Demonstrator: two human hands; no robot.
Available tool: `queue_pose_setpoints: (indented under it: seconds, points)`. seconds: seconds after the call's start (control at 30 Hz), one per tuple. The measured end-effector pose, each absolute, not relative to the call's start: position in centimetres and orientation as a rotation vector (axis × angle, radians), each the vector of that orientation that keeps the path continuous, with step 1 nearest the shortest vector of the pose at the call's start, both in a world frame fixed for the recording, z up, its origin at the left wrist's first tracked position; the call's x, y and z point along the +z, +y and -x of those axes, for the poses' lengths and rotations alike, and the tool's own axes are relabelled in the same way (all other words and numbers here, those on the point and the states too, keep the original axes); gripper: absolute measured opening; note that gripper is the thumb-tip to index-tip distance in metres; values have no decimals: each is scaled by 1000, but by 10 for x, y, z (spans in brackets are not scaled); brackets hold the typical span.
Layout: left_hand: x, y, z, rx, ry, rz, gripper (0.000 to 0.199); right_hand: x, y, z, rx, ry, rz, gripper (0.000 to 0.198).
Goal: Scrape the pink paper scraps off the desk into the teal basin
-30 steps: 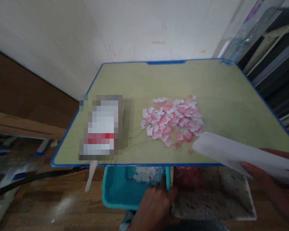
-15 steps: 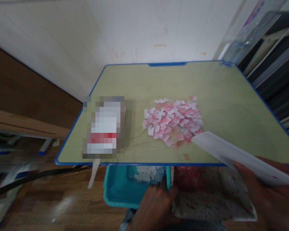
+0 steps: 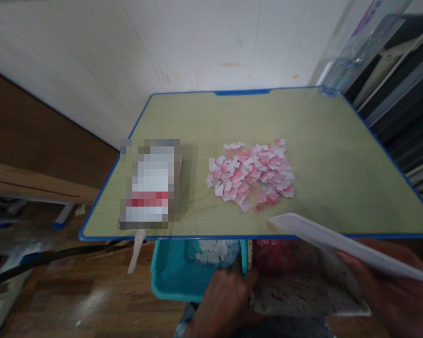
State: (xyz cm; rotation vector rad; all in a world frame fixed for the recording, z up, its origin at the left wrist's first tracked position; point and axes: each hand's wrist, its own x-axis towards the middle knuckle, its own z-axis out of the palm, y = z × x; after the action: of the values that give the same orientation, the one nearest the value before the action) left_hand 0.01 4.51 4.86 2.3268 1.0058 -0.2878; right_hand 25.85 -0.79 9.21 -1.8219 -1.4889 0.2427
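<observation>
At the bottom centre, my left hand (image 3: 221, 298) is closed around the adjoining rims of a teal plastic basin (image 3: 178, 293) and a stained grey tray (image 3: 299, 298). Its fingers reach inside the basin, and the thumb lies over the tray's side. White flat pieces (image 3: 216, 252) lie in the basin; a red patch (image 3: 273, 256) colours the tray. My right hand (image 3: 391, 286) grips a long, folded white strip (image 3: 324, 241), whose material I cannot make out. The strip's tip points at the table's front edge, just below a pile of pink-and-white paper squares (image 3: 246, 176).
The pile lies on a pale-green table (image 3: 327, 150) with a blue edge. A pixelated box-like object (image 3: 150, 185) sits at the left, a pale strip (image 3: 137, 251) hanging below it. A clear plastic bottle (image 3: 333, 87) stands in the back right corner, by the white wall (image 3: 197, 42).
My right hand has drawn the white strip's tip away from the pile, down and left toward the table's front edge. My left hand keeps its hold. The view has shifted slightly.
</observation>
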Motion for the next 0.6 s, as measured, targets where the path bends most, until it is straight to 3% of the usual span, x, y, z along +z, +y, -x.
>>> queue_pose_setpoints:
  seconds: [0.13, 0.27, 0.4, 0.6]
  points:
    - [51, 45, 0, -342, 1039, -2284, 54, 103, 29, -253, 85, -1573, 1702, 14]
    - [51, 45, 2, -366, 1071, -2267, 56, 113, 44, -268, 234, -1783, 1531, 21]
    - [47, 44, 4, -342, 1054, -2265, 56, 122, 46, -285, 577, -1804, 1261, 32]
    - [48, 45, 3, -306, 1006, -2290, 53, 129, 74, -275, 672, -1795, 1162, 19]
